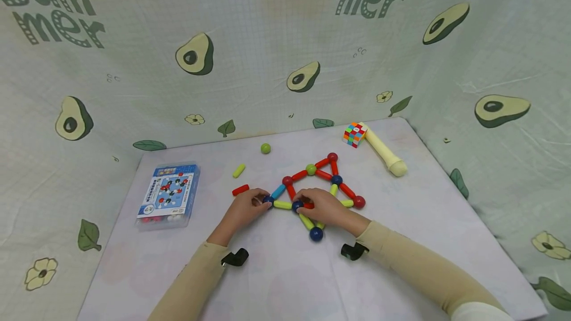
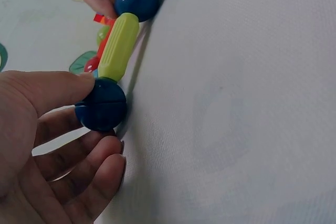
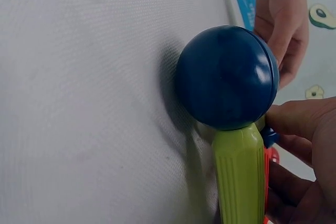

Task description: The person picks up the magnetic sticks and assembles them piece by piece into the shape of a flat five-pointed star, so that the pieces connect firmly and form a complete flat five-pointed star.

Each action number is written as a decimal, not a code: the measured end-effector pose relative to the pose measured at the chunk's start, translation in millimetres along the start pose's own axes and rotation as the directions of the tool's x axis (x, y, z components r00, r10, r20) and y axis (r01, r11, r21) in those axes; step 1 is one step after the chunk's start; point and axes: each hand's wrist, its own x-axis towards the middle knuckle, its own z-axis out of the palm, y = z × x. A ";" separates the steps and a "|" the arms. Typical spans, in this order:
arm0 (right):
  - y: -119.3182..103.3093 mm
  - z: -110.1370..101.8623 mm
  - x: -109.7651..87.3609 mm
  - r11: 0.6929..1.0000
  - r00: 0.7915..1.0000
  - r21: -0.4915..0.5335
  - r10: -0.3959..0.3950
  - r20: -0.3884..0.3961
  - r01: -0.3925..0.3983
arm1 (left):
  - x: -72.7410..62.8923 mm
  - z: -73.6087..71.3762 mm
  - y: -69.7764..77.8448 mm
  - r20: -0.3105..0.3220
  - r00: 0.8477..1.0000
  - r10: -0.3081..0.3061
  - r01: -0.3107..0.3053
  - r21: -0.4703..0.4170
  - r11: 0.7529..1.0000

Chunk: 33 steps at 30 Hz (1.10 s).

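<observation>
My left hand (image 1: 243, 210) pinches a dark blue ball (image 2: 101, 109) at the left corner of a flat structure of magnetic rods and balls. A yellow-green rod (image 2: 119, 46) joins it to a second blue ball (image 1: 297, 206), which my right hand (image 1: 327, 207) holds with thumb and fingers. A light blue rod (image 1: 278, 191) runs from the left corner to a red ball (image 1: 287, 181). Toward the front lies another blue ball (image 1: 316, 234), large in the right wrist view, with yellow-green rods on it. My right hand hides some middle rods.
Left of the structure lie a loose red rod (image 1: 240, 190), a yellow-green rod (image 1: 239, 171) and a green ball (image 1: 265, 148). A clear plastic box (image 1: 193, 197) with a blue label sits farther left. At back right are a puzzle cube (image 1: 355, 134) and a cream stick (image 1: 382, 150).
</observation>
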 end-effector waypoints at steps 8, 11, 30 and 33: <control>-0.4 -8.3 -7.3 0.999 0.999 0.031 0.040 -0.031 -0.039 | 1.3 -0.6 2.1 -0.009 1.000 -0.007 0.006 -0.014 1.000; 1.5 -15.4 -12.7 0.999 0.996 0.023 0.046 -0.078 -0.044 | 4.3 -1.1 4.7 -0.035 0.999 -0.001 0.000 -0.017 1.000; 38.5 -45.6 -53.4 0.995 0.946 0.008 0.095 -0.311 -0.098 | 48.1 13.6 30.5 0.001 0.998 0.064 -0.064 -0.018 0.998; 44.7 -46.9 -58.4 0.993 0.940 -0.020 0.101 -0.327 -0.113 | 52.3 14.6 33.8 0.002 0.998 0.068 -0.068 -0.007 0.998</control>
